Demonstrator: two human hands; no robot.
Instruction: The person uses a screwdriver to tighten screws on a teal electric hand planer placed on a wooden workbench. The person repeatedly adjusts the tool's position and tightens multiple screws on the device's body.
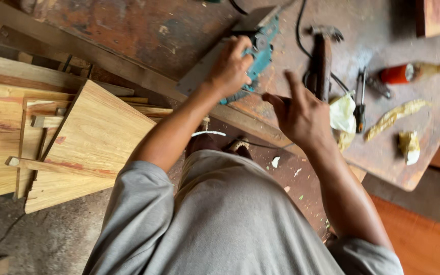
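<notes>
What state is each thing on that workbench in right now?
Left hand: closed on the teal power tool.
Right hand: open, fingers spread, holding nothing.
Teal power tool: lying tilted on the workbench.
Hammer: lying flat, untouched.
Pliers: lying flat, jaws shut.
Orange-red bottle: on its side.
Wooden boards: stacked, leaning.

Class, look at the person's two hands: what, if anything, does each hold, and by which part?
The left hand grips the teal power tool around its body. The right hand is open beside it, holding nothing visible.
</notes>
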